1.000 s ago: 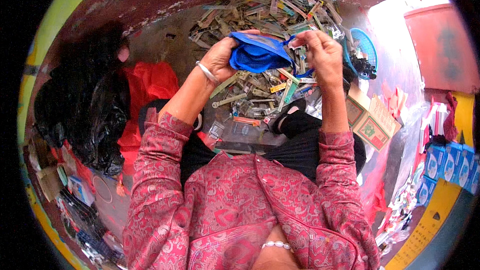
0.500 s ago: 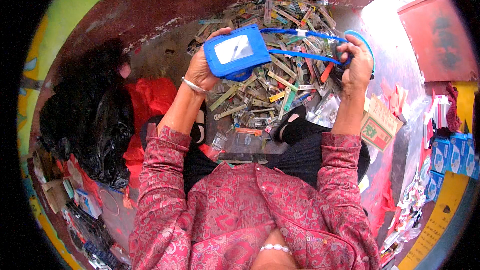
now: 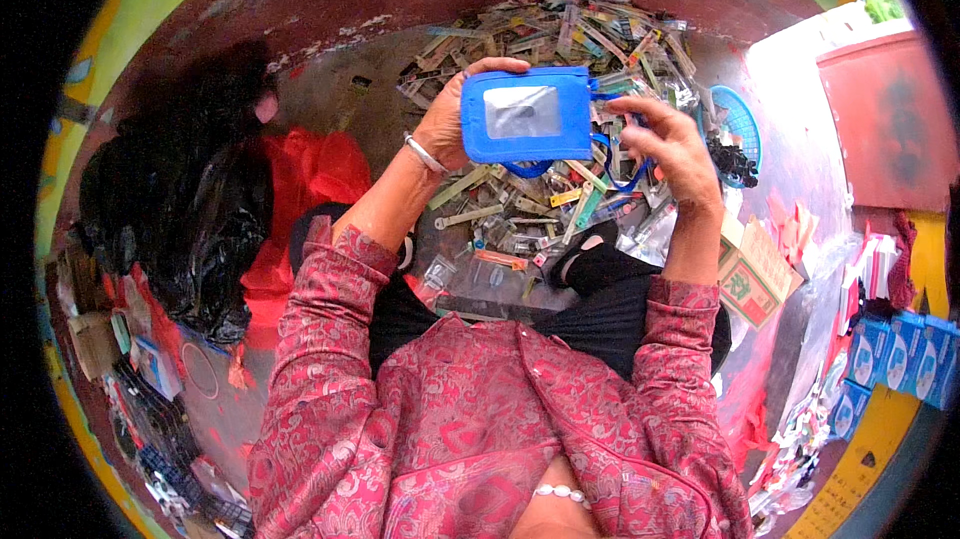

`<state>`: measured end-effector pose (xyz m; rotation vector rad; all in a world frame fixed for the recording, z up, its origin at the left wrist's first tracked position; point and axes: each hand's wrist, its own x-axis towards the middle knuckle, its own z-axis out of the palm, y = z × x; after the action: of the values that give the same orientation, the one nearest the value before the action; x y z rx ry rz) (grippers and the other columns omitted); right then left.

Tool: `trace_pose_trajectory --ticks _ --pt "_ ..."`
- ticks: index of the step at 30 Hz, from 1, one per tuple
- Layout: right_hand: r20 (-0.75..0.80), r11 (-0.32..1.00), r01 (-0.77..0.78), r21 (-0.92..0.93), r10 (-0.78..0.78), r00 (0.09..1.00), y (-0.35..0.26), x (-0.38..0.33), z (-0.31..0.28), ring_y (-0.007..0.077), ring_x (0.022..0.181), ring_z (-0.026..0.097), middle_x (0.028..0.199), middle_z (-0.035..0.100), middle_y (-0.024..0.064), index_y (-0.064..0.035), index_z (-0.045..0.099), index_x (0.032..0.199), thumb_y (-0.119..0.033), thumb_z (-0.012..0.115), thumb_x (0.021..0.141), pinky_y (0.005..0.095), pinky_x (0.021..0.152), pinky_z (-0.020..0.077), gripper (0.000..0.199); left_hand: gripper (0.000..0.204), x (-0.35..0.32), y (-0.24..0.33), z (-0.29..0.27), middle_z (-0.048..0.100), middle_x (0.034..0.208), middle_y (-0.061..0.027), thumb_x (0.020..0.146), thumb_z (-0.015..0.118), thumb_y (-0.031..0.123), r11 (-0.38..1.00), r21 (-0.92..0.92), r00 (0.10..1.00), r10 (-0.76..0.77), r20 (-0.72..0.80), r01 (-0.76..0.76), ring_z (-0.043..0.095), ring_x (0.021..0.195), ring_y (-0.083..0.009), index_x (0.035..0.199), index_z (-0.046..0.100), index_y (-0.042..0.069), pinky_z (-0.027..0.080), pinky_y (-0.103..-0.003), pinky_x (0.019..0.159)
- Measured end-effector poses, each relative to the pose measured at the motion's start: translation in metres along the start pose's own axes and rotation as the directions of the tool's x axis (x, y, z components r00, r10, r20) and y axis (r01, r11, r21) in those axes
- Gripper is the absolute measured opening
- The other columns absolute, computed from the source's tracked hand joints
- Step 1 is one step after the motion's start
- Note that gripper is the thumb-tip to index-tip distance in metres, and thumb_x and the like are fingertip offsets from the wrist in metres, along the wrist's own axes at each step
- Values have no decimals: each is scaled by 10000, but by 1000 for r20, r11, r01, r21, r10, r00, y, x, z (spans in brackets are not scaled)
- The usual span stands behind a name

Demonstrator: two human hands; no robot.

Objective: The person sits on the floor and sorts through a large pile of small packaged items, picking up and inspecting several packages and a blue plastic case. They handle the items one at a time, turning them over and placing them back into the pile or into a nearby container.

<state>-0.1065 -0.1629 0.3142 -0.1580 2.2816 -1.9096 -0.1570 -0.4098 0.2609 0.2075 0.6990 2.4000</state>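
My left hand (image 3: 442, 129) grips a flat blue badge holder (image 3: 523, 111) by its left edge, with the clear window turned up toward me. A blue strap (image 3: 628, 186) dangles in loose loops from the holder's right side. Close to that side is my right hand (image 3: 675, 154), its thumb and fingers apart and slightly blurred, with nothing visible between them. Beneath both hands spreads a heap of clear and coloured plastic strips (image 3: 575, 204), some looking like rulers or packaging, partly covered by the holder.
A blue basket (image 3: 740, 124) with a black bunched item (image 3: 735, 164) stands beyond my right hand. A cardboard box (image 3: 757, 279) lies nearer. Black plastic bags (image 3: 225, 239) and red bags (image 3: 325, 184) are at left; blue boxes (image 3: 905, 354) sit at far right.
My right hand has let go of the strap's far end and moved left toward the holder. The strap, stretched before, now hangs slack. In the picture, the holder has shifted right.
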Motion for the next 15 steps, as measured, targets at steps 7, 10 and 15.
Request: trace_pose_trajectory --ticks 7,10,15 --pt "318 985 -169 -26 168 933 10 -2 23 67 676 491 748 540 -9 9 573 922 -84 605 695 212 616 408 247 331 -4 0 12 579 1035 -75 707 623 -5 909 351 972 191 134 -227 561 926 -148 1031 571 40 470 -291 830" --pt "288 987 -154 -41 159 944 7 -1 15 48 621 472 719 555 -12 -17 597 827 -141 562 768 205 573 393 142 333 -5 0 9 557 1078 -88 752 585 29 896 367 967 216 132 -250 558 946 -165 1082 538 51 474 -310 825" --pt "234 981 -178 -77 191 953 -4 -4 5 52 547 495 606 533 -10 -52 569 728 -291 488 850 189 471 376 280 283 -2 -3 7 568 1064 -90 833 522 147 981 173 994 99 -53 -89 573 927 -176 1095 510 40 489 -314 801"
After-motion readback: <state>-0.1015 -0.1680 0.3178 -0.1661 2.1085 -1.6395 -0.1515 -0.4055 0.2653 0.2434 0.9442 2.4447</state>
